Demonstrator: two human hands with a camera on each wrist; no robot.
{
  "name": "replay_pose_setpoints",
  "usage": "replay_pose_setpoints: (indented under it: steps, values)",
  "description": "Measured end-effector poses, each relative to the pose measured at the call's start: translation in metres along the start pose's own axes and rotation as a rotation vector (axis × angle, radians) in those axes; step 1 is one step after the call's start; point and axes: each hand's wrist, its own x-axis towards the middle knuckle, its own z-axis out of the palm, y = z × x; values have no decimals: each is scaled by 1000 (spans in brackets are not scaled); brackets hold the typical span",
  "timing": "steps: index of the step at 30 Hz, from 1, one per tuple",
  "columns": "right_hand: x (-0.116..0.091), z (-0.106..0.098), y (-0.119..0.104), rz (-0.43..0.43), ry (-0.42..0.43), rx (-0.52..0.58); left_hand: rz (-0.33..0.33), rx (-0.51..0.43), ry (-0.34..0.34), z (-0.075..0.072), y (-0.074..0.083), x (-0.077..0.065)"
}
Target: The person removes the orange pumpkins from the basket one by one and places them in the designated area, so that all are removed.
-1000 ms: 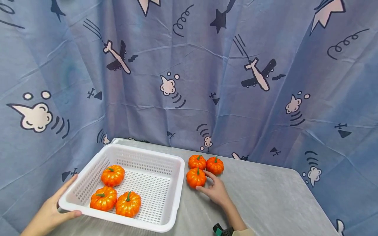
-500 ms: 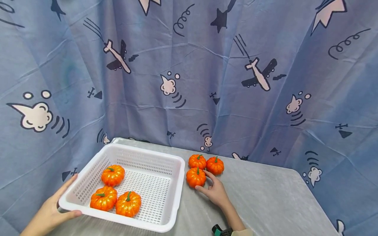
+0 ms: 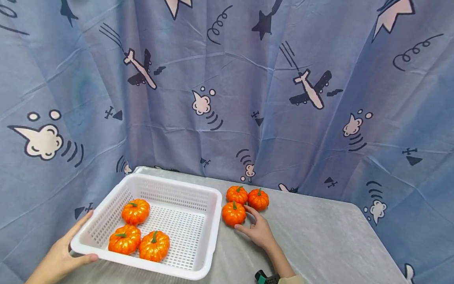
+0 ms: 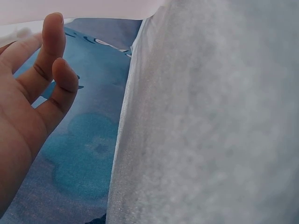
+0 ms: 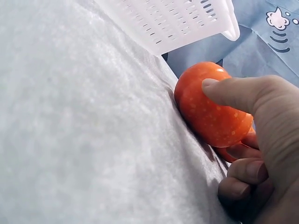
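A grey desk (image 3: 312,232) carries a white basket (image 3: 214,232). The left grip (image 3: 62,255), spread wide, holds the basket's near-left corner; just right of the basket, the right grip (image 3: 261,231) pinches an orange pumpkin (image 3: 233,215), with two more pumpkins (image 3: 258,200) beyond it and three other pumpkins (image 3: 136,212) inside the basket.

head: even, sharp | glints on pumpkins (image 3: 154,246) | left wrist: dimmer, tabletop (image 4: 210,116) blurred | right wrist: tabletop soft

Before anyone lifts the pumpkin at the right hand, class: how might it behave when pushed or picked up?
The pumpkin at the right hand may feel slippery, given its glossy skin. Its squat shape suggests sliding before rolling. Its smooth, undented surface hints at stiffness.
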Motion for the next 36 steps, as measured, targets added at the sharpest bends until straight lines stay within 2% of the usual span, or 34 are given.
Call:
replay_pose_setpoints:
  steps: [11,15,20,28,36]
  values:
    - [2,-1,-3,-2,20,29,1,4,-3,0,0,0]
    - [3,-1,-7,9,51,45,-19,21,-11,0,1,1]
    - [5,-3,-14,-17,99,80,-5,17,-4,0,0,0]
    - [13,-8,-39,12,140,141,-10,8,-13,0,0,-1]
    - [23,-8,-67,-90,89,244,3,10,-11,-1,-1,1]
